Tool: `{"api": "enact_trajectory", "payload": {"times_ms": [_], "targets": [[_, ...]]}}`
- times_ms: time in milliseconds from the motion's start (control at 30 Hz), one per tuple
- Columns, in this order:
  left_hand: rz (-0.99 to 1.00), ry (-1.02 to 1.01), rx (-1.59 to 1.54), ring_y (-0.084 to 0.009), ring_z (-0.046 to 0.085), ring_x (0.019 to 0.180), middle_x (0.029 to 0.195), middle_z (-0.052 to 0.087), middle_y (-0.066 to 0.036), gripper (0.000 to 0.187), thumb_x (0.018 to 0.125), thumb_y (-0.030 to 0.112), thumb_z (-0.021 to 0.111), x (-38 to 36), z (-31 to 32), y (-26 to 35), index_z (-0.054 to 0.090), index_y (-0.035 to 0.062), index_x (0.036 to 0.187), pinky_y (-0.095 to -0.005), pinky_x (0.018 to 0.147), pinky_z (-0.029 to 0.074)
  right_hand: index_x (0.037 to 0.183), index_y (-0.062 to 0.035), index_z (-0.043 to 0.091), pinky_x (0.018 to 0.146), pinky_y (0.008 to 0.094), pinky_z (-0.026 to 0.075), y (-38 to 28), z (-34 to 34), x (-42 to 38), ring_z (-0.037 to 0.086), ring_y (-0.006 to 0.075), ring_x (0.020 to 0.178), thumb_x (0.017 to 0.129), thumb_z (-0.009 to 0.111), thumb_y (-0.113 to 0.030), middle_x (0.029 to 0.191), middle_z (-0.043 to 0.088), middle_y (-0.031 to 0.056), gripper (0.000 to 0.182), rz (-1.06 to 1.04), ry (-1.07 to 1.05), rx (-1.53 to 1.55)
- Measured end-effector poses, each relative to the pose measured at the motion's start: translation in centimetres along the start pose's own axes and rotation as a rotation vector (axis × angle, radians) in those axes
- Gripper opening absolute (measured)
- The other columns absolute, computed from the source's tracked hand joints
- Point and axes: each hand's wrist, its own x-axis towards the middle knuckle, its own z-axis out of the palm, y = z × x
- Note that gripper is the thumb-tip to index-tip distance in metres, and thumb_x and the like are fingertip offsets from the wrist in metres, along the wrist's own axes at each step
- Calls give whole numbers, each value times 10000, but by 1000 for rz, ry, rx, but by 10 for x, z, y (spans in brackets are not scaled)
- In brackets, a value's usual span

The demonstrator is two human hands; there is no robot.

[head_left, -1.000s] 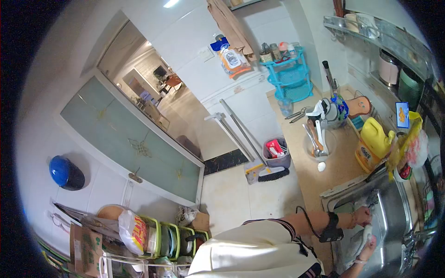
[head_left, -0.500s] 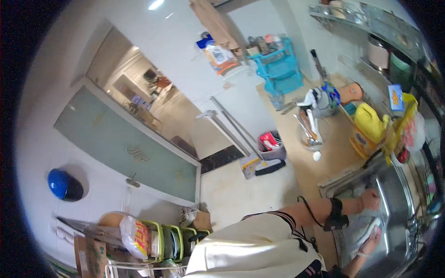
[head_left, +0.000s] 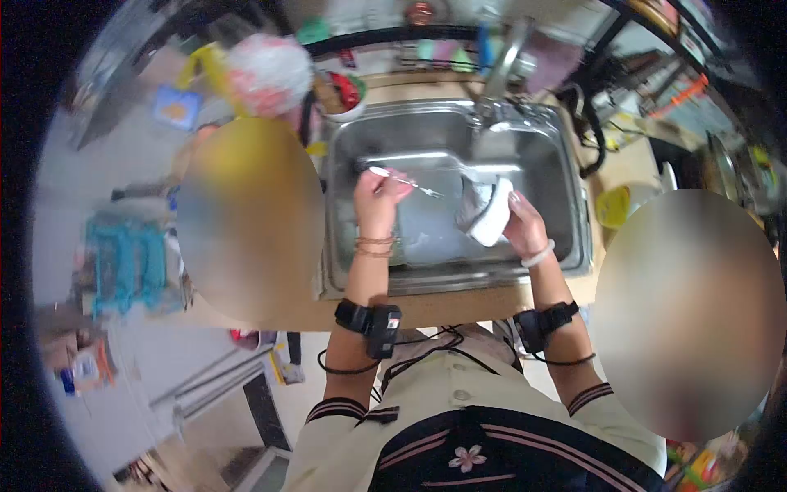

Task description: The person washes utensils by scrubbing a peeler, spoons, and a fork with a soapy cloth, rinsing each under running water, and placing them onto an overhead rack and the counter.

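Note:
Over the steel sink, my left hand is closed in a pinch on a slim fork with a pale handle end. Its pronged tip points right, toward the other hand. My right hand grips a white curved object with a grey side, tilted above the basin. Blur hides whether it is a bowl or something else. The faucet stands behind the basin, and the sink floor looks wet.
A white container with red and brown contents stands behind the sink's left corner. A plastic bag is farther left. On the right lies a yellow item. A blue rack is at far left. Two large oval areas are blurred.
The view has swung from the doorway and floor to face the sink. My left hand is now visibly holding the fork; the white object stays in my right hand.

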Motion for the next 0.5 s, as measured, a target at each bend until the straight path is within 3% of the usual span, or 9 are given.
{"api": "enact_trajectory", "payload": {"times_ms": [133,267,367,400,433,500], "targets": [[-64,-46,-146,-238,591,723,839,550,-160,124,802,41,510,-7,12,-2,446,-46,863,-340,679,516,1099,-25,413,852,353,383,-10,11,-17,470,197,1000,839,427,-160,1049,500,55,293,-40,-52,173],[-70,-107,-125,-232,591,706,837,557,-152,104,803,43,506,-12,26,-5,466,-30,865,-348,699,508,1079,-46,441,807,319,405,-20,39,-22,494,178,947,835,440,-134,1014,512,47,259,-166,-55,123],[-99,-164,-100,-186,581,696,825,575,-126,94,798,40,515,-17,32,-13,478,-13,866,-296,662,495,1014,-50,482,739,262,414,-6,48,-21,506,126,851,815,496,-118,935,526,29,211,-163,-67,-229],[-91,-168,-83,-173,577,695,820,578,-120,93,796,38,518,-17,34,-16,479,-11,866,-276,646,488,953,-44,501,685,213,404,-1,51,-18,484,82,790,781,556,-95,878,525,11,188,-155,4,-602],[-78,-169,-67,-161,573,695,815,582,-113,93,794,36,521,-18,35,-19,481,-8,865,-256,630,482,924,-39,499,648,201,400,3,66,-17,473,69,751,757,588,-88,830,527,3,195,-228,-44,-751],[-89,-168,-67,-129,560,692,814,590,-94,94,792,40,528,-19,33,-27,495,-5,867,-222,600,456,905,-42,495,609,193,399,19,60,-9,482,66,703,748,594,-73,779,526,-6,188,-154,-54,-795]]}}
